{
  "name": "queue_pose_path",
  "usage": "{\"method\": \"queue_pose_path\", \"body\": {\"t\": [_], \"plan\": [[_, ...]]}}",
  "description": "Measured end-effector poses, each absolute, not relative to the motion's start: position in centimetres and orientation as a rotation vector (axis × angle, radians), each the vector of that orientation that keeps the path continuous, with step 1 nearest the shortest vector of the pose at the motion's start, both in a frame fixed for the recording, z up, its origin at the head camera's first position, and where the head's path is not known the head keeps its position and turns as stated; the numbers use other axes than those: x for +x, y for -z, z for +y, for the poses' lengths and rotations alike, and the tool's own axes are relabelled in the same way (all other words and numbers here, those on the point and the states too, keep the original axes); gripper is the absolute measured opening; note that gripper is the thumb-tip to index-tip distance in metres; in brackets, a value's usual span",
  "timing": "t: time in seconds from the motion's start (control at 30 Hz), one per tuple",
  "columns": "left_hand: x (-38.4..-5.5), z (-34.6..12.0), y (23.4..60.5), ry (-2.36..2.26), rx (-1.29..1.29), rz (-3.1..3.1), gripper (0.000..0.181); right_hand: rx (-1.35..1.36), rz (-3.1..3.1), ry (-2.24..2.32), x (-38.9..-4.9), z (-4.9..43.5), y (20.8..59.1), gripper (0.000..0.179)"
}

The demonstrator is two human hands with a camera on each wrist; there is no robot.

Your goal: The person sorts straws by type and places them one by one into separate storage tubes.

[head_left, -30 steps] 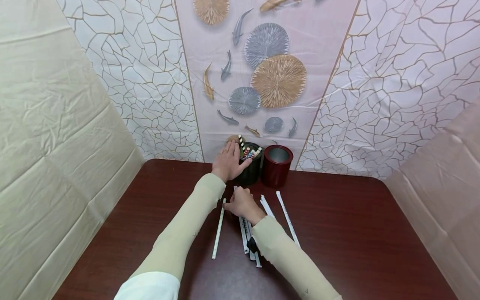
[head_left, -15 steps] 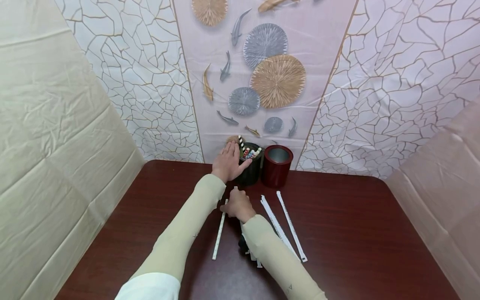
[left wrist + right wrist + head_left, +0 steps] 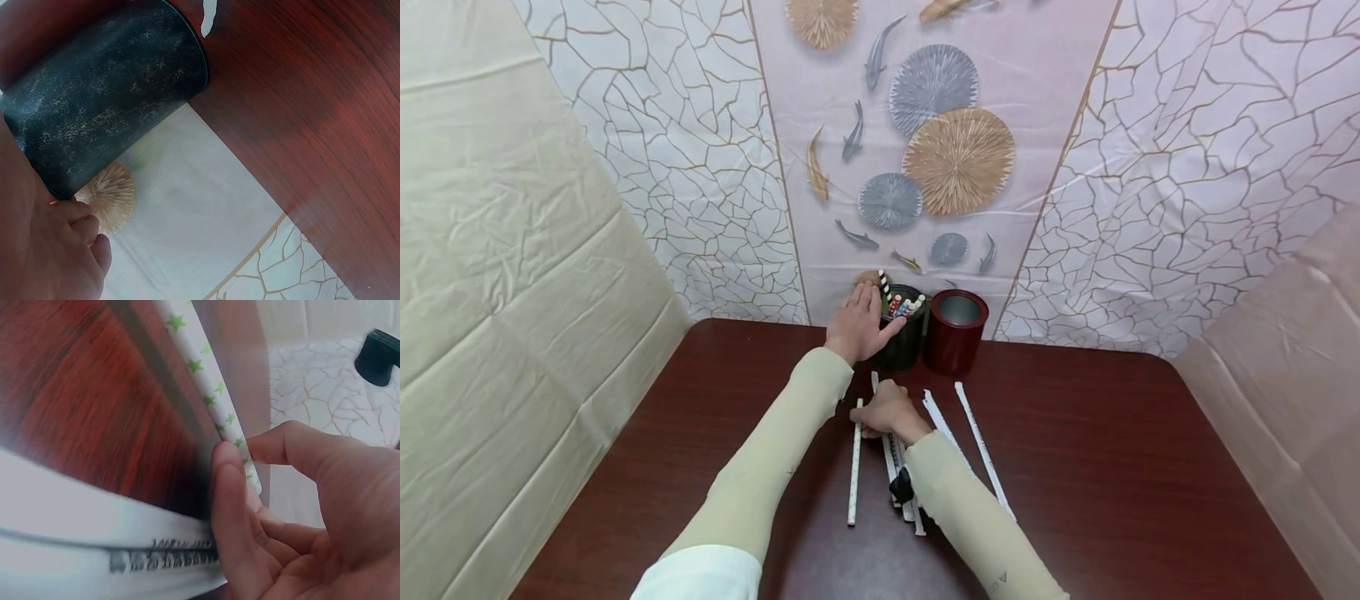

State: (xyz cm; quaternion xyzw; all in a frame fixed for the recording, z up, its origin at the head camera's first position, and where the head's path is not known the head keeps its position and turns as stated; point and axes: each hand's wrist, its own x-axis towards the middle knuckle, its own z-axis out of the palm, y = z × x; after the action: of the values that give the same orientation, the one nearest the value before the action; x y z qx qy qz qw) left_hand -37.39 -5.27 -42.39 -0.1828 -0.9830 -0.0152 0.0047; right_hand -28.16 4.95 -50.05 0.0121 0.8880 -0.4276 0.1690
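My right hand [image 3: 889,408] pinches the upper end of a white paper straw with green stars [image 3: 203,381] between thumb and index finger. In the head view that straw [image 3: 854,483] slants down toward the near edge of the table. Several wrapped straws [image 3: 69,569] lie beneath and beside the right hand, partly hidden by it. At the back, my left hand [image 3: 857,325] rests against the left side of a black canister [image 3: 901,346], fingers straight and thumb across its front. Inside that canister stand several patterned straws, one with black and white stripes [image 3: 885,287].
A dark red canister [image 3: 953,346] stands to the right of the black one, close beside it. More wrapped straws [image 3: 983,446] lie right of the right forearm on the brown table [image 3: 1112,467]. Patterned cloth [image 3: 1187,208] hangs behind the table.
The right hand has shifted slightly right, and the green-starred straw has moved right with it, turning more upright in view. The left hand and both canisters have stayed in place.
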Motion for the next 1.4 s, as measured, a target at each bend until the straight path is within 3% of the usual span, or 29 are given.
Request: {"method": "queue_pose_path", "body": {"t": [0.83,1.07,1.4], "plan": [[-37.5,-5.3,42.5,0.059,-0.573,-3.072,0.092,0.026,2.521,1.556,-25.7,13.7,48.5,0.017],[-37.8,-5.2,42.7,0.030,-0.572,-3.073,0.093,-0.032,2.648,1.627,-25.7,16.2,45.5,0.019],[-37.9,-5.2,42.7,0.031,-0.569,-3.086,0.093,-0.415,3.140,1.493,-24.5,17.2,38.2,0.015]]}}
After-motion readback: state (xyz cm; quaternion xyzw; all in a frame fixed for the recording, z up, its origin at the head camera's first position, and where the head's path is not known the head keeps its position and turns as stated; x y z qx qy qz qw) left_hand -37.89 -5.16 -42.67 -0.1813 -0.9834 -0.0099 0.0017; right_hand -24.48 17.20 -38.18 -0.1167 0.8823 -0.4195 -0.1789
